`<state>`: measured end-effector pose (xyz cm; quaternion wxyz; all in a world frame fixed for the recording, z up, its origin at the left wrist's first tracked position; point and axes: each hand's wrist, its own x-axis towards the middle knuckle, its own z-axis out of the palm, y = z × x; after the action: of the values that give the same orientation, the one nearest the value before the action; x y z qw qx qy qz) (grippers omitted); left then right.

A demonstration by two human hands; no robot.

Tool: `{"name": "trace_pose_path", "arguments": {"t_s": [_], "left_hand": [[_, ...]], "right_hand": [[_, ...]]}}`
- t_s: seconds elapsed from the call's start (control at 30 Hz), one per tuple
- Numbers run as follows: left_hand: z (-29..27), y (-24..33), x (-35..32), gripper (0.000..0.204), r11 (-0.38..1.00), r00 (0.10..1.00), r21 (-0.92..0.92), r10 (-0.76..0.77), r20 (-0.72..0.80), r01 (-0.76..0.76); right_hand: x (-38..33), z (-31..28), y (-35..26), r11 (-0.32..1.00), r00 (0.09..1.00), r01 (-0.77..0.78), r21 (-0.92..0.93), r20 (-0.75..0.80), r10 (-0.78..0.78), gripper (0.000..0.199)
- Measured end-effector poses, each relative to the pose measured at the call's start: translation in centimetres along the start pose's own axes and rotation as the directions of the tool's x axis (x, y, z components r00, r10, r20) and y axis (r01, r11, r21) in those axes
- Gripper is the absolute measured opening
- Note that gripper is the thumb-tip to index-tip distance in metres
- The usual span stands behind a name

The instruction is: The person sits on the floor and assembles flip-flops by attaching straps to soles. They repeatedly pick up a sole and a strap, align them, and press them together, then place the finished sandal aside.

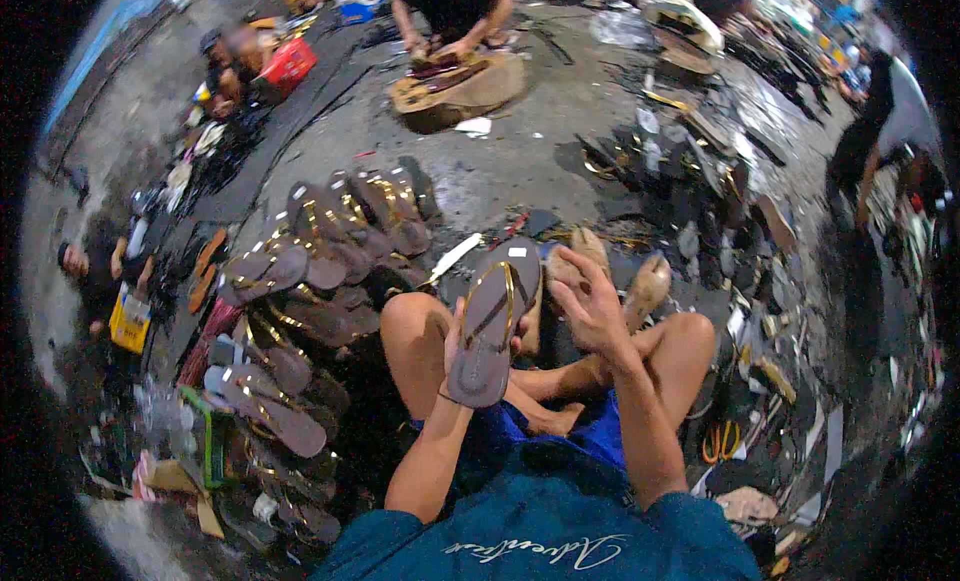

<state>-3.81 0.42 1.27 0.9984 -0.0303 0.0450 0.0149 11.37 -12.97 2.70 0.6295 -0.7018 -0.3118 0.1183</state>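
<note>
My left hand (454,343) grips a brown flip-flop (486,326) from beneath, its thumb along one edge and fingertips showing at the other. The flip-flop is upright in view, with a dark strap edged in gold and a small white sticker near one end. To its right, my right hand (594,306) is apart from it and holds nothing that I can see, its fingers stretched out. Just beyond and beside that hand stand tan foot-shaped shoe lasts (648,284), one partly hidden behind the fingers.
Many similar flip-flops (270,406) lie heaped on my left. Loose soles, straps and scraps (740,241) cover the ground at right. Ahead, another person works at a wooden block (460,93). A green crate (214,441) and a yellow box (131,319) stand at left.
</note>
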Motion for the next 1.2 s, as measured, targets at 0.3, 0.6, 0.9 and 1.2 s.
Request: {"name": "trace_pose_path", "arguments": {"t_s": [0.3, 0.6, 0.9, 1.2], "left_hand": [[2.9, 4.3, -4.6, 0.069, -0.368, 0.682, 0.93, 0.673, 0.286, -0.027], [16.1, 10.5, -20.6, 0.079, -0.416, 0.203, 0.157, 0.696, 0.689, 0.895], [6.0, 4.3, -2.9, 0.055, -0.598, 0.757, 0.8, 0.54, 0.368, 0.037], [7.8, -3.0, 8.5, 0.041, 0.043, 0.79, 0.974, 0.594, 0.154, -0.222]], "right_hand": [[5.9, -4.1, 4.2, 0.971, 0.96, -0.082, -0.223, 0.242, 0.137, 0.039], [10.0, -18.2, 25.2, 0.122, 0.537, -0.751, -0.648, -0.494, 0.684, 0.069], [10.1, -15.6, 22.4, 0.806, 0.707, -0.44, -0.396, -0.706, 0.039, 0.044], [-9.5, -4.4, 1.4, 0.773, 0.914, -0.373, 0.514, 0.058, 0.402, 0.043]]}}
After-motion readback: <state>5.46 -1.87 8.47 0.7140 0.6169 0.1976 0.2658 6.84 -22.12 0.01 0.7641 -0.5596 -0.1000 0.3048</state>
